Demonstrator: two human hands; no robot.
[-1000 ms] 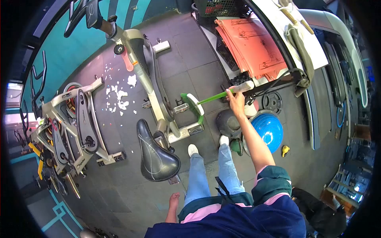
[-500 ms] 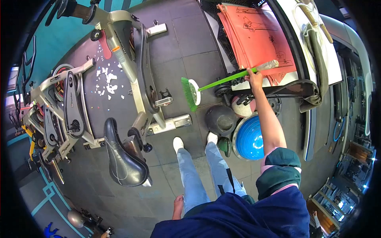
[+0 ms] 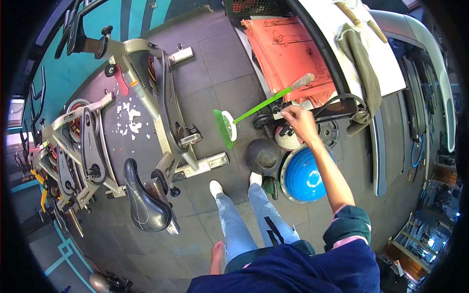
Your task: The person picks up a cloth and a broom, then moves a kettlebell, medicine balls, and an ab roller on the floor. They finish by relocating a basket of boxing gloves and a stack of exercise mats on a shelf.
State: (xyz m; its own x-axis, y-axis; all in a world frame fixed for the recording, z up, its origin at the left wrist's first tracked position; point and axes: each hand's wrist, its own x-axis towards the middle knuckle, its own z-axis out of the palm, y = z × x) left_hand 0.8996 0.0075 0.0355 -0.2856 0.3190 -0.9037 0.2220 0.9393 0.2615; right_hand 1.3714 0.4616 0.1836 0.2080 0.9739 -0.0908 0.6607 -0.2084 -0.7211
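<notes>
A green broom (image 3: 261,105) with green bristles and a white collar leans against the shelf edge, its wrapped handle end by the orange sheets (image 3: 288,49). My right hand (image 3: 299,119) is just below the handle, apart from it, fingers bent and partly spread, holding nothing visible. Beneath that hand are a pale ball (image 3: 288,139) and small dumbbells (image 3: 264,122). My left hand (image 3: 217,250) hangs low beside my leg, its fingers curled; whether anything is in it cannot be made out.
White scraps (image 3: 129,119) lie on the floor behind an exercise bike (image 3: 159,132) with a black saddle (image 3: 146,202). A blue balance dome (image 3: 308,173) and a black kettlebell (image 3: 264,156) are near my feet. A dark cloth (image 3: 361,73) hangs over the white tabletop (image 3: 386,58).
My right hand has let go of the broom handle and moved down from it. The broom now leans on its own. The view has shifted slightly.
</notes>
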